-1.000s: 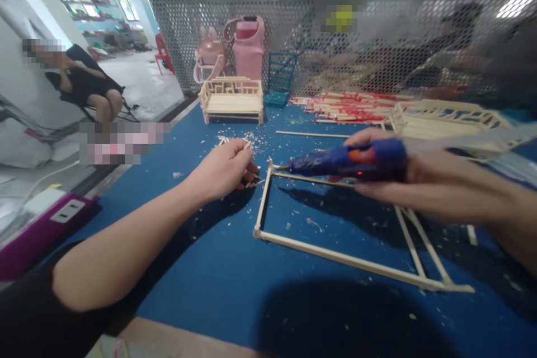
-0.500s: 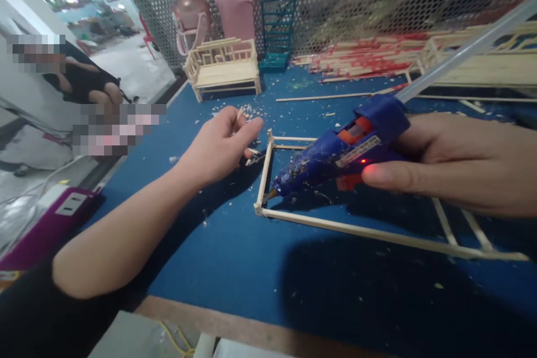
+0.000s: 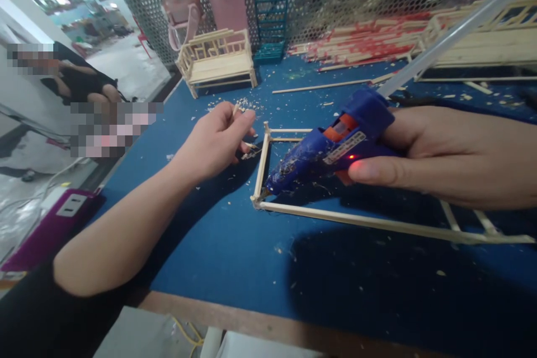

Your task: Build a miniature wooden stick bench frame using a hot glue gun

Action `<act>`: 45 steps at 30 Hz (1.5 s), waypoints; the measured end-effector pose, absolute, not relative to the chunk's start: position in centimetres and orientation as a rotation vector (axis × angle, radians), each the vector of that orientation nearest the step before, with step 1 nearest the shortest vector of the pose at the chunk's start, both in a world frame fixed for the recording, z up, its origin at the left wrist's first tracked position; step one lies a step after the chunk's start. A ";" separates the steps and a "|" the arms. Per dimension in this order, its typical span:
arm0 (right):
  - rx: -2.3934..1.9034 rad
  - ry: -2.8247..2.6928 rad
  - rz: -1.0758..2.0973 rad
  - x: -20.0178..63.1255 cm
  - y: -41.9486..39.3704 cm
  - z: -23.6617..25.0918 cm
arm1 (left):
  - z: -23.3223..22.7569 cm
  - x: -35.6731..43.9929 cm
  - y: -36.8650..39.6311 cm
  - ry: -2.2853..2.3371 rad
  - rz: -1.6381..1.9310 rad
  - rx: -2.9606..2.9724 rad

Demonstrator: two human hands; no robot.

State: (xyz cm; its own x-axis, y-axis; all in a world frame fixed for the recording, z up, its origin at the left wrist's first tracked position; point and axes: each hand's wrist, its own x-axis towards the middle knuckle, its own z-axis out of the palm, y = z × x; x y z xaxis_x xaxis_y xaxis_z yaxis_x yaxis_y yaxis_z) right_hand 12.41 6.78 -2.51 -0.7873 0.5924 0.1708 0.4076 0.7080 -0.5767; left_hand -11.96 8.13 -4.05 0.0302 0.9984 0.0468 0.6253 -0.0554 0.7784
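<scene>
One blue glue gun lay in the right hand, whose fingers were wrapped tight around its grip with one fingertip beside a small red light. Its long axis ran diagonally, the nozzle aimed down and toward the near left corner of a stick frame, where the tip touched or nearly touched the joint. A single clear glue stick stuck out of the back of the glue gun, slanting up and away from the frame. The plastic body looked scuffed and flecked with dried glue and wood crumbs.

The frame was one flat, open rectangle of thin pale wooden sticks, lying on the blue felt-like surface; its left side ran away from the viewer and its near side ran off to the right, where two short cross sticks showed under the right wrist. Just left of the frame's far left corner, the left hand rested with its fingers curled together, pinching one small wooden splinter between thumb and fingertips.

Beyond the frame stood one finished miniature wooden bench, a loose long stick, and a pile of red-stained sticks against a perforated metal screen. Pale shavings speckled the surface around the frame.
</scene>
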 end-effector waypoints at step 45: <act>-1.249 -1.726 0.850 17.7 3.5 1.2 | -5.4 -14.1 11.0 1.217 0.848 1.936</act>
